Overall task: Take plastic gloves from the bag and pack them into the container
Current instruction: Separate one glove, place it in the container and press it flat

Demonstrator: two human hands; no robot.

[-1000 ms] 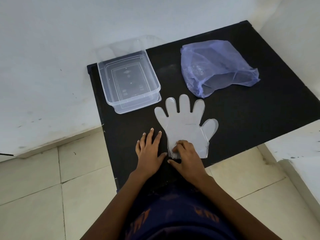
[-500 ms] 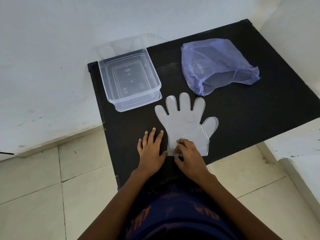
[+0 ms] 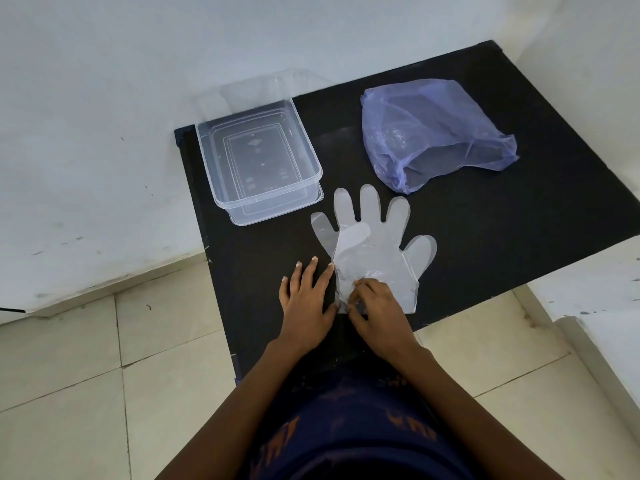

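A clear plastic glove (image 3: pixel 372 247) lies flat on the black table (image 3: pixel 485 230), fingers pointing away from me. My right hand (image 3: pixel 375 308) pinches the glove's cuff at its near left corner, and the film there is wrinkled. My left hand (image 3: pixel 306 297) rests flat on the table just left of the glove, fingers spread, its index fingertip touching the glove's edge. A clear rectangular container (image 3: pixel 259 168) stands open at the table's far left; nothing shows inside it. A crumpled purple plastic bag (image 3: pixel 429 133) lies at the far right, its mouth facing me.
A white wall runs behind and to the left of the table. Pale floor tiles (image 3: pixel 86 375) lie below the table's near edge. A white ledge (image 3: pixel 595 306) sits at the right. The container's clear lid leans behind it against the wall.
My right hand's fingers have bunched the glove's cuff a little more. My left hand has slid slightly toward the glove. The glove, bag and container stay where they were.
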